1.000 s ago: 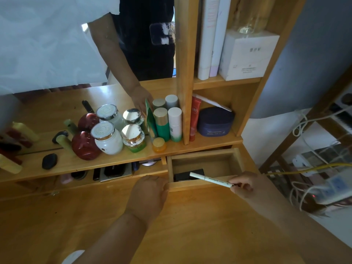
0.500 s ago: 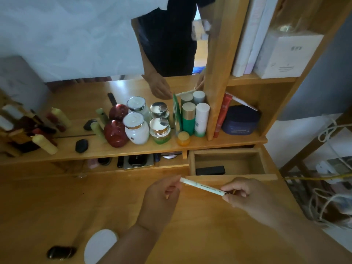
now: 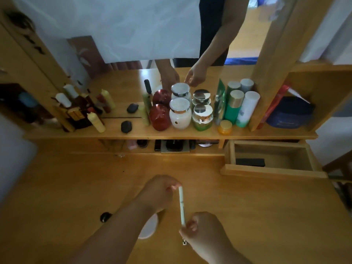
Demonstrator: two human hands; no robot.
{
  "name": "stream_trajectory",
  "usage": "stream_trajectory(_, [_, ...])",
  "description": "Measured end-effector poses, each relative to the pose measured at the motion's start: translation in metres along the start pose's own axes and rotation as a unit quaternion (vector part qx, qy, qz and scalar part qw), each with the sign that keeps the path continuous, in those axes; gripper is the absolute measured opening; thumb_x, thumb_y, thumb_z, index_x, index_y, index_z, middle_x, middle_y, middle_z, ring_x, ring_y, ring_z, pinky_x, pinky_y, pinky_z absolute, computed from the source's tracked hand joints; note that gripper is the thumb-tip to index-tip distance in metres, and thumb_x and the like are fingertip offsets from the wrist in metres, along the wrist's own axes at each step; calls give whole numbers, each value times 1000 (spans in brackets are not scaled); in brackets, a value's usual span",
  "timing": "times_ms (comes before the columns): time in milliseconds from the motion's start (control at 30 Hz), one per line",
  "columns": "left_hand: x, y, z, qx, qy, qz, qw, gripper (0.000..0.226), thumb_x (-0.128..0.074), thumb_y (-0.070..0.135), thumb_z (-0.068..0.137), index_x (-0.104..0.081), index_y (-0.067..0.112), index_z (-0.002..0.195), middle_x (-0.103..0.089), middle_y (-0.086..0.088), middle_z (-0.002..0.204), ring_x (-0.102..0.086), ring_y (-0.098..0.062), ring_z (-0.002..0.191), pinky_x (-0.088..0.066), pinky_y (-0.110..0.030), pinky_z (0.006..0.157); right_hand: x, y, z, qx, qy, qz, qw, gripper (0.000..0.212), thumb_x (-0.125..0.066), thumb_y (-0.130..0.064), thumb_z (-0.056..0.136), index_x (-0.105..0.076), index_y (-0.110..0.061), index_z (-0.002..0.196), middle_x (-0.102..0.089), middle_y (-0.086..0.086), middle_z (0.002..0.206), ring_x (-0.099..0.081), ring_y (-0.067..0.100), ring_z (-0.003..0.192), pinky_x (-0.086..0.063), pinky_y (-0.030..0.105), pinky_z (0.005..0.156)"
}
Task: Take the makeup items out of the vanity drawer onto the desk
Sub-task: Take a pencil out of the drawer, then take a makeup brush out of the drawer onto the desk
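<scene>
A slim white makeup pen (image 3: 181, 205) is held over the wooden desk (image 3: 257, 210), pointing away from me. My left hand (image 3: 162, 191) pinches its far end and my right hand (image 3: 202, 231) grips its near end. The small wooden drawer (image 3: 270, 170) stands pulled open at the right, well beyond both hands. A flat black case (image 3: 250, 162) lies inside it at the left. A white round compact (image 3: 148, 227) and a small black oval item (image 3: 105, 216) lie on the desk near my left forearm.
A shelf (image 3: 171, 133) above the desk carries several jars, bottles and tubes, doubled in the mirror behind. More small items sit in the slot (image 3: 171, 145) under that shelf. A dark blue pouch (image 3: 289, 115) rests in the right cubby.
Both hands have brought the pen back from the drawer front toward me over the desk. The pen has turned from lying across to pointing away. The view has shifted left and down.
</scene>
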State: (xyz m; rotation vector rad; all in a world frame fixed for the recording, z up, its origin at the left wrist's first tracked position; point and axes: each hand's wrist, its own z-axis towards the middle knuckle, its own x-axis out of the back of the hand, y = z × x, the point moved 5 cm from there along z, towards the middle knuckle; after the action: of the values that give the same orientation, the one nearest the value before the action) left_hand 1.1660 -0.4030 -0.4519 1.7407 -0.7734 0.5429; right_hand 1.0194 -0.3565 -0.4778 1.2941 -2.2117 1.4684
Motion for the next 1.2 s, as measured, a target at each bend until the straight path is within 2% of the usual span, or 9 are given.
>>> stream_trajectory(200, [-1,-21,-6,-36,-22,121,992,35,-42,6,91,-68,25,106,-62,6,118,-46,-12,115,-34,-26,102,-33,-10,3,-8,-30,-81,996,25,-53,-41,75,-47,-24,57,-58,-7,67,-53,1,63,-42,17,63])
stream_trajectory(333, [-1,-29,-11,-30,-21,119,992,35,-43,8,91,-69,28,103,-61,8,115,-44,-12,114,-32,-28,102,-47,-13,4,-6,-47,-114,992,26,-51,-41,77,-44,-24,59,-68,-4,91,-64,12,89,-47,24,76])
stream_trajectory(400, [0,-29,-12,-33,-22,133,990,34,-43,9,91,-68,28,104,-60,7,116,-44,-12,113,-32,-27,100,-49,-15,5,3,-55,-135,989,19,-52,-41,79,-55,-23,71,-66,-2,99,-62,15,96,-45,25,78])
stream_trajectory(533, [0,-29,-14,-36,-24,159,986,34,-43,12,92,-66,30,109,-58,8,119,-42,-12,113,-29,-26,98,-51,-17,7,12,-59,-163,985,32,-54,-44,79,-64,-18,94,-66,0,104,-62,17,99,-46,27,82])
stream_trajectory(700, [-1,-29,-12,-33,-29,162,986,33,-44,12,91,-66,31,108,-58,8,118,-42,-13,113,-30,-28,99,-50,-18,6,4,-71,-151,986,23,-58,-48,75,-58,-25,76,-68,-4,96,-63,13,94,-47,26,81])
stream_trajectory(800, [0,-29,-13,-30,-31,169,985,32,-44,15,91,-65,31,109,-58,9,119,-42,-13,113,-30,-28,101,-44,-18,4,4,-77,-145,986,36,-57,-54,74,-41,-26,59,-61,-9,83,-63,11,91,-48,26,80])
stream_trajectory(867, [2,-27,-14,-34,-21,169,985,31,-44,16,92,-65,31,110,-58,9,119,-42,-13,114,-29,-28,101,-37,-17,1,12,-64,-139,988,37,-55,-57,75,-42,-27,58,-60,-10,82,-62,9,90,-47,26,82])
stream_trajectory(1033, [3,-17,-12,-45,-19,174,984,33,-44,10,91,-66,28,107,-57,6,118,-41,-15,114,-28,-26,97,5,-8,-8,59,-12,-136,989,25,-47,-56,85,-52,-32,84,-48,-17,72,-49,3,81,-40,22,75])
stream_trajectory(1200, [1,16,-6,-63,-7,150,987,38,-42,1,89,-65,21,112,-60,1,117,-45,-16,113,-32,-24,96,60,16,-14,64,57,-190,978,38,-40,-51,91,-55,-27,117,-55,-10,110,-56,9,102,-44,24,82])
